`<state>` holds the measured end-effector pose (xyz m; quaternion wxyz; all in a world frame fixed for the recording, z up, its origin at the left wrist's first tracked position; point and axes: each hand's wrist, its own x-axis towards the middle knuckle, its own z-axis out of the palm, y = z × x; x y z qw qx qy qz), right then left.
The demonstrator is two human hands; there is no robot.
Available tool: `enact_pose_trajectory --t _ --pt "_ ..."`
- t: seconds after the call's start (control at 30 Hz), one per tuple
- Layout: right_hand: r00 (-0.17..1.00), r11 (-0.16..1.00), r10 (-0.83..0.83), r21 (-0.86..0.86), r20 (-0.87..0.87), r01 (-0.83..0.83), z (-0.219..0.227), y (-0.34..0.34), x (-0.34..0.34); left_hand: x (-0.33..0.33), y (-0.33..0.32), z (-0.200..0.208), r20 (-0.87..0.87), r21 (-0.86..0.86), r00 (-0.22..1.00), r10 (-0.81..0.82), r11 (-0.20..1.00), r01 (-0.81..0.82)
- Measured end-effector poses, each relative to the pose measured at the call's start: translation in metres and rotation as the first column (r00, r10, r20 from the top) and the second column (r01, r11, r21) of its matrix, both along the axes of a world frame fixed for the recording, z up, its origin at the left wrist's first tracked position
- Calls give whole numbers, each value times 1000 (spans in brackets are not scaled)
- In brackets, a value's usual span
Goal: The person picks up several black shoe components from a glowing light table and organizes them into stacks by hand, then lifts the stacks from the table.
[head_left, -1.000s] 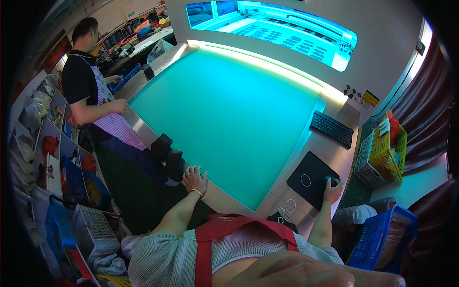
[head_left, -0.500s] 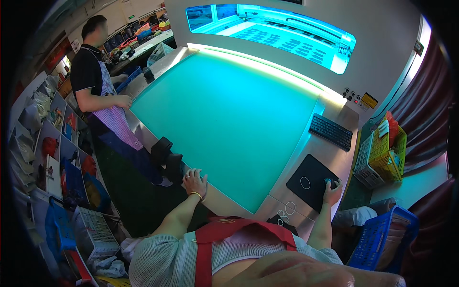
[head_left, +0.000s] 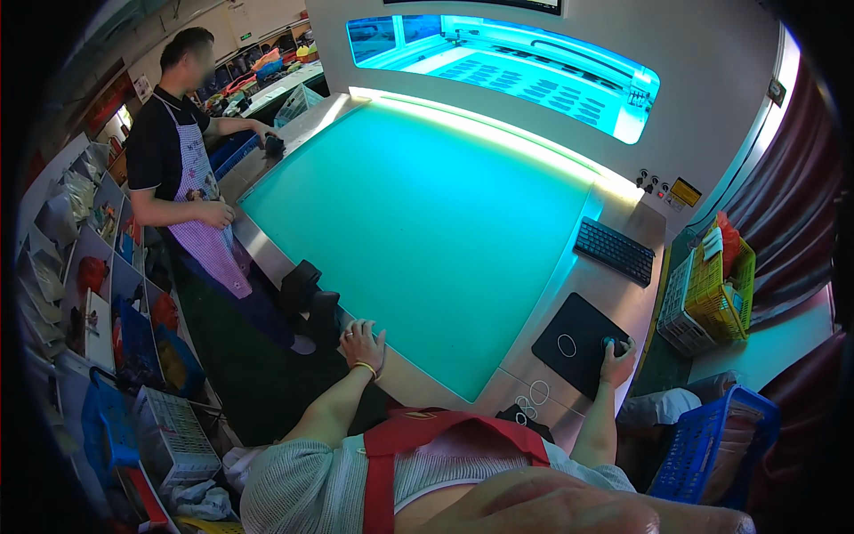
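Observation:
My left hand point(head_left: 364, 345) lies flat at the near left edge of the teal-lit work surface point(head_left: 418, 240), fingers apart and nothing in them. Stacks of dark cut pieces point(head_left: 311, 298) stand just beyond it. On the right, my right hand point(head_left: 617, 363) is closed over a small dark computer mouse point(head_left: 609, 343), mostly hidden by the fingers. The mouse is at the right edge of a black mouse pad point(head_left: 578, 334). A thin white ring point(head_left: 567, 345) lies on the pad, and more white rings point(head_left: 538, 392) lie nearer me.
A black keyboard point(head_left: 615, 250) sits beyond the pad. Behind the table, a machine window point(head_left: 534, 76) shows rows of dark pieces. A co-worker point(head_left: 182, 165) stands at the left. Crates, one yellow point(head_left: 722, 289) and one blue point(head_left: 703, 454), flank the right side; shelves point(head_left: 98, 222) line the left.
The co-worker has reached forward and now has a hand on a dark stack at the table's far left corner. My two hands have stayed in place.

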<state>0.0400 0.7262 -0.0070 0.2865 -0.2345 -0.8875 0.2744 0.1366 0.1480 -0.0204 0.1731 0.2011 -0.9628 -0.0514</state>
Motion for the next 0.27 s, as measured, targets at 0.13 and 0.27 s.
enact_pose_trajectory --t 0.13,0.27 --pt "1000 1000 -3 -6 7 3 4 -1 1 0 1 3 5 8 1000 0 1000 -1" --pt "1000 1000 -9 -7 15 9 4 -2 0 -1 2 5 15 32 1000 4 999 -4"
